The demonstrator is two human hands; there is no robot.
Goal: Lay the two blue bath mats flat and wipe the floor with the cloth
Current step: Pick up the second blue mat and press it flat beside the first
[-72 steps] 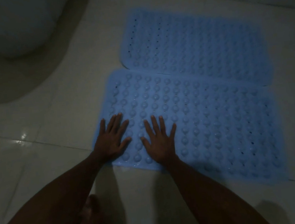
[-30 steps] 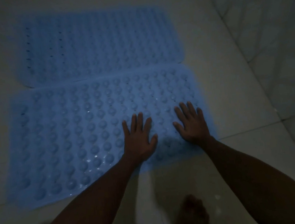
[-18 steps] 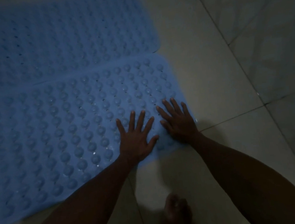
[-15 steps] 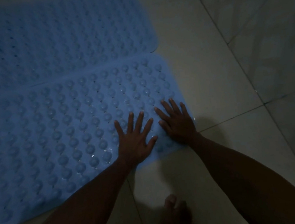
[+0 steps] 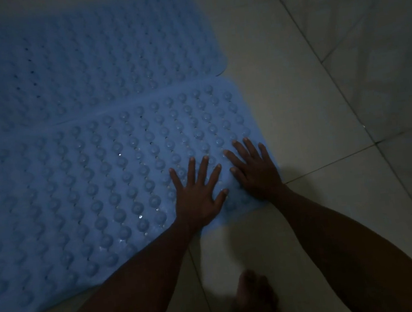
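Note:
Two blue bath mats studded with round bumps lie flat side by side on the pale tiled floor. The near mat (image 5: 96, 194) fills the left and middle; the far mat (image 5: 86, 64) lies just behind it, their long edges touching. My left hand (image 5: 199, 195) presses palm down with fingers spread on the near mat's right front corner. My right hand (image 5: 255, 170) lies flat beside it at the mat's right edge, fingers straight. No cloth is in view.
Pale floor tiles (image 5: 310, 108) with dark grout lines stretch to the right of the mats. A tiled wall (image 5: 378, 33) rises at the right. My bare foot (image 5: 255, 301) stands on the floor below my hands.
Over the last two seconds both hands moved from the near mat's left end to its right front corner. In the last half second they hardly moved, still pressing flat.

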